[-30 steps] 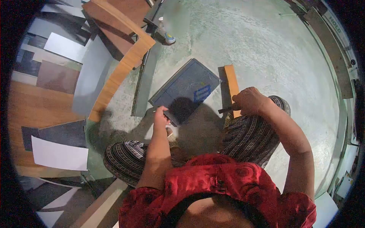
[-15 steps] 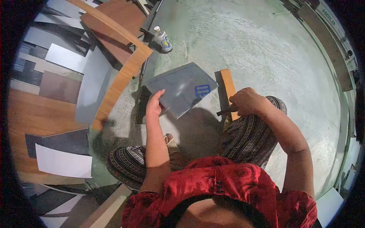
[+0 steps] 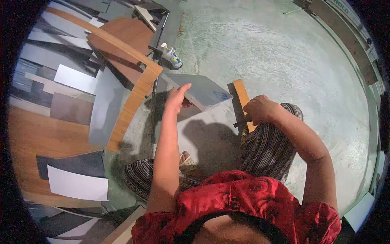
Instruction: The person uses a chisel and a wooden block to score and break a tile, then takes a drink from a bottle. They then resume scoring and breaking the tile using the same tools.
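Observation:
A flat grey sheet with a glossy face and a blue mark [image 3: 199,86] is tilted up above the floor. My left hand [image 3: 178,99] is closed on its near left edge, thumb on the upper face. My right hand [image 3: 260,110] is closed in front of my right knee on a short dark object [image 3: 240,123], whose tip sticks out to the left; its kind is hidden by the fingers. Beside that hand lies an orange-brown wooden strip [image 3: 242,94] with a dark side, its near end by my knee.
A bottle with a white cap [image 3: 172,56] stands on the floor beyond the sheet. To the left are a curved wood-coloured edge strip [image 3: 132,105], a white board [image 3: 78,183] and several stacked panels. A long plank [image 3: 345,38] lies along the right side.
The grey sheet has tipped, so its face shows narrower and its near edge has risen. My left hand has turned with it. My right hand stays by the strip.

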Demonstrator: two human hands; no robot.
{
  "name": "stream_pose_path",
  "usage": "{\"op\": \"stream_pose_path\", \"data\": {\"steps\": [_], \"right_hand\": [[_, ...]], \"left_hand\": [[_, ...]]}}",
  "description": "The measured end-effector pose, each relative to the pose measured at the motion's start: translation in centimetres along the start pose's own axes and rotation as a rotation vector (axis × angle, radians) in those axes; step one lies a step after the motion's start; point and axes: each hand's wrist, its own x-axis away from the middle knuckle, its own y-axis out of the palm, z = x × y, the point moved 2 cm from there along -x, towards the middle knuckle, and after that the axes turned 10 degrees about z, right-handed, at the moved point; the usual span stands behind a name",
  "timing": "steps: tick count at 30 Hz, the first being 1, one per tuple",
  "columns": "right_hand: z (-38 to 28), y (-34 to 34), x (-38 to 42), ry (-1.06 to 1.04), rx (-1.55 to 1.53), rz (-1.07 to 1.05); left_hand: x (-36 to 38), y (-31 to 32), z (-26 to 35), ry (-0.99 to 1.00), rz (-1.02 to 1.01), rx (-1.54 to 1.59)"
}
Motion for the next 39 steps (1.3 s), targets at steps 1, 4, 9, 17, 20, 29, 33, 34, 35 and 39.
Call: {"op": "stream_pose_path", "data": {"steps": [1,4,9,17,20,29,33,34,35,39], "right_hand": [[-0.1,-0.3,0.3,0.016,-0.013,0.019],[0.7,0.6,-0.2,-0.025,0.005,-0.003],[1.4,0.7,-0.2,-0.048,0.026,0.037],[2.8,1.4,-0.9,-0.006,0.041,0.073],[2.7,0.5,-0.4,0.019,0.025,0.081],[2.3,-0.4,0.4,-0.006,-0.054,0.081],[2.3,0.0,0.1,0.001,-0.02,0.022],[2.4,0.1,0.1,0.016,-0.037,0.027],[2.3,0.1,0.1,0.018,-0.036,0.026],[2.2,-0.2,0.4,0.029,-0.034,0.014]], "left_hand": [[-0.1,0.4,0.5,0.032,-0.02,0.048],[-4.0,1.1,0.1,0.094,-0.013,0.075],[-6.3,1.0,1.5,0.137,0.034,0.097],[-4.9,-0.2,7.9,0.559,0.149,-0.333],[-3.3,0.4,10.7,0.875,0.265,-0.745],[-0.2,2.2,9.8,1.065,0.196,-1.072],[0.3,3.6,10.8,0.94,-0.035,-1.142],[0.3,3.9,10.9,0.935,-0.082,-1.163],[-0.3,3.8,10.8,0.936,-0.083,-1.161],[-2.2,3.2,8.9,0.998,-0.009,-1.043]]}}
